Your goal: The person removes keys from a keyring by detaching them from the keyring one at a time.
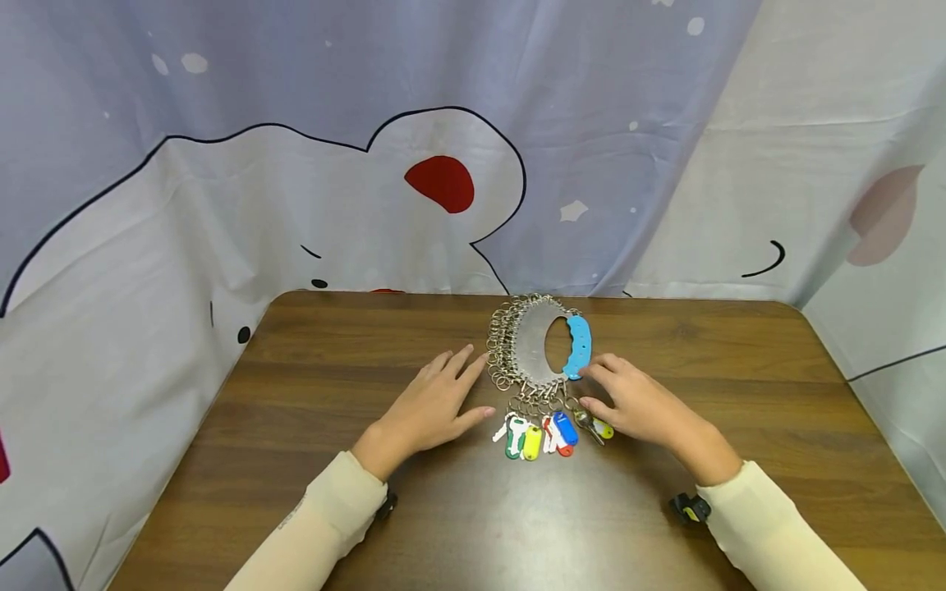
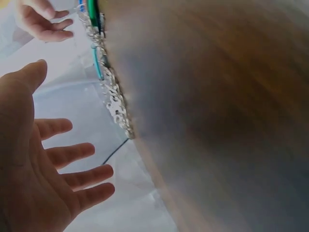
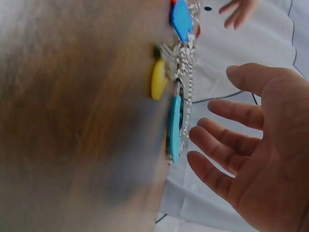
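A large key ring holder with a grey curved plate (image 1: 529, 345) and a light blue grip (image 1: 580, 345) lies on the wooden table. Metal rings (image 1: 502, 349) and clips line its outer edge. From its near side hang white keys (image 1: 518, 433), a yellow tag (image 1: 531, 443), a blue tag (image 1: 566, 428) and a metal key (image 1: 589, 422). My left hand (image 1: 436, 402) hovers on the left with fingers spread, fingertips close to the rings. On the right, my right hand (image 1: 639, 398) has loosely bent fingers beside the blue grip. The wrist views show both palms holding nothing.
The brown wooden table (image 1: 739, 369) extends to both sides and toward me. Behind it hangs a pale printed curtain (image 1: 296, 197), close against the far edge. Dark wrist devices (image 1: 691, 508) sit at both sleeve cuffs.
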A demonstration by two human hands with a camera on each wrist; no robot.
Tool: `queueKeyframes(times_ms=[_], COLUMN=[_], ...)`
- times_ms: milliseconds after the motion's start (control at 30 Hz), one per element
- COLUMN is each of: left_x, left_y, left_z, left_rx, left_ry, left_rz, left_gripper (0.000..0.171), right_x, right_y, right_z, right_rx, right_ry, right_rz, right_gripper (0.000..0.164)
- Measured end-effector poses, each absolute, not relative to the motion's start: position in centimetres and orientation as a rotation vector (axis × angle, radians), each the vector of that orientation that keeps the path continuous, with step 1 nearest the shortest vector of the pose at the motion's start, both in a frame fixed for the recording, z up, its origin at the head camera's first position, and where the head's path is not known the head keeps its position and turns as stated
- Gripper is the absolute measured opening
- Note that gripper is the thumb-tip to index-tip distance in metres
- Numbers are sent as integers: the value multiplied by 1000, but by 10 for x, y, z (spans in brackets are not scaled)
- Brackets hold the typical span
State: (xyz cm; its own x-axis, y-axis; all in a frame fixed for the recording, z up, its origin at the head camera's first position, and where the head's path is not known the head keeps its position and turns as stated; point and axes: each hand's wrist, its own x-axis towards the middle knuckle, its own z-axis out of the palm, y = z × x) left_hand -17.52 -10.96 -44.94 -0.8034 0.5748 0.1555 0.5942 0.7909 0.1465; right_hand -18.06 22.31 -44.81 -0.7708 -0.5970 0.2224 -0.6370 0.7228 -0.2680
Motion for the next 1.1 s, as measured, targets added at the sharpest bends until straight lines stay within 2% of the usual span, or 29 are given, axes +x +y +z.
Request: queueKeyframes(times_ms=[133,300,733,1100], left_x=[-176,-178,-177,-174], left_y=[-103,-96,-75,-51], left_z=[-448,-445,-440,-438], left_rx=[-962,-951,-985,-1009], left_ry=[-2860,-2824,-2764,-2824], left_rz=[-306,-330,-429,-454], left_gripper=[75,61,36,32], right_x=[-179,-178,-181,-187], right_y=[217,211,197,188], right_z=[-453,-456,-456,-458], right_rx=[1013,983,947,1001], right_ry=[-2822,-2909,-3034,-3031], right_rz=[499,513,490,470], right_gripper=[26,16,19,20])
